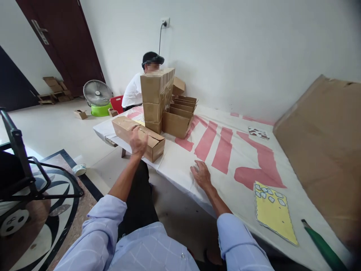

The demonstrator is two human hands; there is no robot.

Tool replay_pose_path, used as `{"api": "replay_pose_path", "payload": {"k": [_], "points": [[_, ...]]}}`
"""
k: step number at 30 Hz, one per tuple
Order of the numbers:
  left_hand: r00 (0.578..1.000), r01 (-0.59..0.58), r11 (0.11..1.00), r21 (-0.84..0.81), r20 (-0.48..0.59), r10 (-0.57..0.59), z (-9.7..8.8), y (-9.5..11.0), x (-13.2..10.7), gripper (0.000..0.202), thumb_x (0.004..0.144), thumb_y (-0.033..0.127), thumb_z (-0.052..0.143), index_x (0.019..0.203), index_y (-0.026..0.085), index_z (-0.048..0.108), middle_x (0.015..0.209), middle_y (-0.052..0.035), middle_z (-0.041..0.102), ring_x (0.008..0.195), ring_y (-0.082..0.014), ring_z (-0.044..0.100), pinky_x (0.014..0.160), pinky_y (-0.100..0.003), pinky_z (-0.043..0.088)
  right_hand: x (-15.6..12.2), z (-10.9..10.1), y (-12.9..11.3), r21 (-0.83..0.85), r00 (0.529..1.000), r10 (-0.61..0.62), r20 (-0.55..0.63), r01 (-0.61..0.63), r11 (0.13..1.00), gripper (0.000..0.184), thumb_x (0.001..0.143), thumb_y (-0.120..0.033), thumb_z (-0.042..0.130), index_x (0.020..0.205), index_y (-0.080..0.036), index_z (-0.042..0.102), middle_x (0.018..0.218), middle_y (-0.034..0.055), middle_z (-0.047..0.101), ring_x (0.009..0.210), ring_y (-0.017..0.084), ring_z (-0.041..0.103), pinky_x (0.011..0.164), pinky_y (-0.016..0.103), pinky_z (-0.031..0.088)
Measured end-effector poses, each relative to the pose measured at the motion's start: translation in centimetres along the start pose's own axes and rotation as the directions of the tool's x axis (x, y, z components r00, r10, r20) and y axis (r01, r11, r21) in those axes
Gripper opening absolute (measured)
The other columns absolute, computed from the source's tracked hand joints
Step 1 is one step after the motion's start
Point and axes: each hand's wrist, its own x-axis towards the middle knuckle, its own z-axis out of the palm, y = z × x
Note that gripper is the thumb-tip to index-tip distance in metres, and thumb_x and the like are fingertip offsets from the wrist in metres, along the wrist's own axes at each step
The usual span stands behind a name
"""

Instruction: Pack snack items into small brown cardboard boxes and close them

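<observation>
Fingers of the left hand (138, 142) bend over the long carton (153, 140) left of the frame's centre, in the head view; whether they grip it or merely rest on it, I cannot tell. This carton lies slantwise at the near edge of the tabletop (180, 169), probably so that it sits within easy reach, and the hand seems to steady it there. Lower right of centre, the right hand (201, 175) has its fingers loosely bent and parted, holding nothing, low over the cloth, perhaps kept free. Just behind the long carton, at upper centre, stands a stack of cartons (152, 89), presumably piled up to save room; open-topped cartons (176, 122) stand in a row beside it. A person (132, 92) in white sits beyond the stack. Toward the lower right lie a yellow card (275, 216) and a green-handled tool (324, 242), well apart from both hands.
</observation>
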Motion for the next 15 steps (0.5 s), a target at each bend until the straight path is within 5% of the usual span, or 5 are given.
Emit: {"api": "replay_pose_path", "payload": {"k": [2,5,10,15], "points": [[0.973,0.228,0.972,0.065,-0.04,-0.225,-1.3,-2.9,1.5,0.056,0.087,0.032,0.082,0.138,0.016,0.063,0.149,-0.0216,0.059,0.151,-0.0396,0.05,0.132,-0.057,0.039,0.9,1.6,-2.9,0.125,0.997,0.038,0.074,-0.047,0.991,0.058,0.088,-0.044,0.069,0.14,-0.019,0.069,0.143,0.0196,0.069,0.13,0.037,0.067,0.116,0.059,0.055],[0.927,0.37,0.926,0.079,0.03,-0.373,-1.0,-5.3,1.9,0.057,0.085,0.036,0.083,0.135,0.019,0.062,0.147,-0.0211,0.062,0.152,-0.041,0.049,0.13,-0.059,0.041,2.3,4.2,-7.9,0.309,0.974,0.046,0.223,-0.116,0.944,0.079,0.087,-0.052,0.075,0.159,-0.024,0.056,0.16,0.0192,0.059,0.137,0.037,0.066,0.114,0.058,0.056],[0.926,0.367,0.929,0.051,0.067,-0.37,0.4,-5.8,0.8,0.06,0.084,0.037,0.081,0.137,0.018,0.058,0.146,-0.0208,0.062,0.153,-0.0396,0.049,0.13,-0.053,0.043,3.3,6.7,-14.0,0.432,0.923,-0.007,0.384,-0.173,0.885,0.102,0.083,-0.052,0.083,0.172,-0.024,0.041,0.175,0.0214,0.044,0.152,0.04,0.056,0.121,0.059,0.05],[0.919,0.38,0.925,-0.024,0.124,-0.374,0.2,-5.7,1.1,0.065,0.079,0.037,0.084,0.135,0.021,0.056,0.139,-0.0154,0.066,0.141,-0.036,0.059,0.125,-0.051,0.046,2.9,7.0,-15.7,0.488,0.926,-0.054,0.373,-0.146,0.861,0.102,0.082,-0.049,0.086,0.171,-0.028,0.041,0.174,0.0166,0.048,0.152,0.037,0.055,0.122,0.058,0.05]]}}
